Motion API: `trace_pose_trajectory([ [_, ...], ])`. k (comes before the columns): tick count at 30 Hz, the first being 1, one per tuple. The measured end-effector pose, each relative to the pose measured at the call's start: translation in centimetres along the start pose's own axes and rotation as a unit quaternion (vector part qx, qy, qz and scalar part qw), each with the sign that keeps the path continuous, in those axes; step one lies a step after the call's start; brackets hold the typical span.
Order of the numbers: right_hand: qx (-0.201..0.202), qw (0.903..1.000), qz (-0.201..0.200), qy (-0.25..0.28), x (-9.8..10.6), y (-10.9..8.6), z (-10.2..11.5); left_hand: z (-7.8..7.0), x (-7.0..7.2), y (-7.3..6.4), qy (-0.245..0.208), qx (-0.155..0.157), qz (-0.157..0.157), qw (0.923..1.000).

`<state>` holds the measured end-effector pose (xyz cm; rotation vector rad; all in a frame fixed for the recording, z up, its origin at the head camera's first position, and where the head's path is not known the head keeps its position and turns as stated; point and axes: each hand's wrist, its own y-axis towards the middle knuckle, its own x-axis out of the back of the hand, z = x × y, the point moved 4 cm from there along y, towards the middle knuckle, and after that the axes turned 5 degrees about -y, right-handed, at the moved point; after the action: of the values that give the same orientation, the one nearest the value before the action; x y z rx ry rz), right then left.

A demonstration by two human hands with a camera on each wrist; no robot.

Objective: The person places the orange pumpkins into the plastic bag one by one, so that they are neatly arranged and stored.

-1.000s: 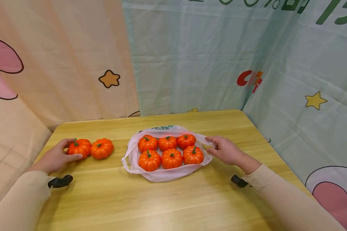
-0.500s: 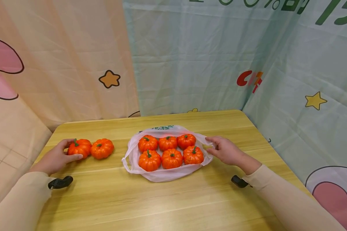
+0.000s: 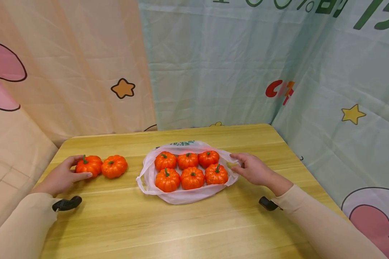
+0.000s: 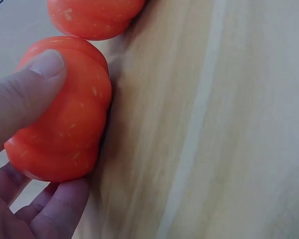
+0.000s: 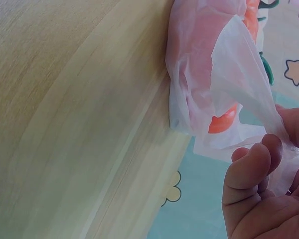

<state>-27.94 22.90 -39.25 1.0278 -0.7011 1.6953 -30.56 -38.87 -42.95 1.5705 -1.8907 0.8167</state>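
At the table's left, my left hand (image 3: 59, 176) grips a small orange pumpkin (image 3: 93, 166) with a green stem. In the left wrist view, the thumb lies on one side of this pumpkin (image 4: 82, 114) and the fingers are at its other side. A second small pumpkin (image 3: 114, 166) sits against it on the right. Mid-table, a white plastic bag (image 3: 188, 196) lies with its mouth spread, holding several similar pumpkins (image 3: 192, 178) in two rows. My right hand (image 3: 256, 171) pinches the bag's right handle, and the right wrist view shows that handle (image 5: 249, 74) stretched to the fingers.
Everything rests on a wooden table (image 3: 181, 230). Printed cloth (image 3: 214, 72) hangs behind it and at both sides. The bag's left handle (image 3: 142, 183) lies loose on the tabletop.
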Motion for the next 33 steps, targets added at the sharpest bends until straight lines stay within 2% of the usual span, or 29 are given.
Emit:
trace_pose_trajectory([
  [6,0.002,1.0000,-0.001,0.001,0.0,0.1,0.1,0.3,0.6,-0.2,-0.010,0.011,-0.029,0.9995],
  [10,0.002,1.0000,-0.001,0.002,0.1,0.1,0.2,0.1,1.1,-0.3,-0.042,-0.007,-0.073,0.9965],
  [12,0.001,1.0000,-0.001,0.002,0.1,0.1,0.2,-0.4,1.4,-0.4,-0.049,-0.025,-0.096,0.9939],
  [15,0.001,1.0000,-0.003,0.004,0.1,0.1,0.2,-1.5,1.8,-0.4,-0.045,-0.039,-0.114,0.9917],
  [21,-0.001,1.0000,-0.003,0.003,0.0,0.1,0.2,-4.1,1.8,-0.3,-0.051,-0.052,-0.115,0.9907],
  [27,-0.003,1.0000,-0.001,0.005,-0.1,0.1,0.1,-7.1,0.8,0.2,-0.081,-0.081,-0.097,0.9886],
  [33,-0.003,1.0000,-0.001,0.006,-0.1,0.0,0.0,-10.1,-0.2,0.5,-0.089,-0.091,-0.077,0.9888],
])
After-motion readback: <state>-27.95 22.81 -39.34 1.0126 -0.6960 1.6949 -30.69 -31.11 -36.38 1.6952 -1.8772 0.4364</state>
